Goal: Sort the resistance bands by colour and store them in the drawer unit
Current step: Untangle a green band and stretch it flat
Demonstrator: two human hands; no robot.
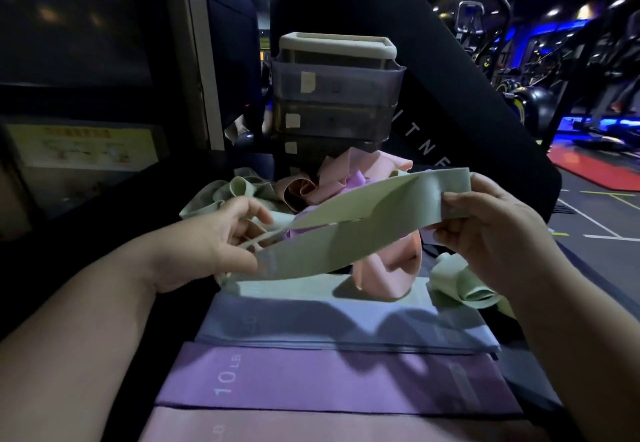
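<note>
A: Where's the green band (pixel 346 230)?
B: In the air between the 2 hands; the left hand (pixel 221 237) grips its lower end, the right hand (pixel 495 233) pinches its raised end; its long axis runs left to right.
A: Where next?
B: Likely down onto the flat green band (pixel 294 289) on the bench, directly beneath, nearer the left hand; the drawer unit (pixel 332 95) stands farther back, behind the tangled pile (pixel 329 181).
</note>
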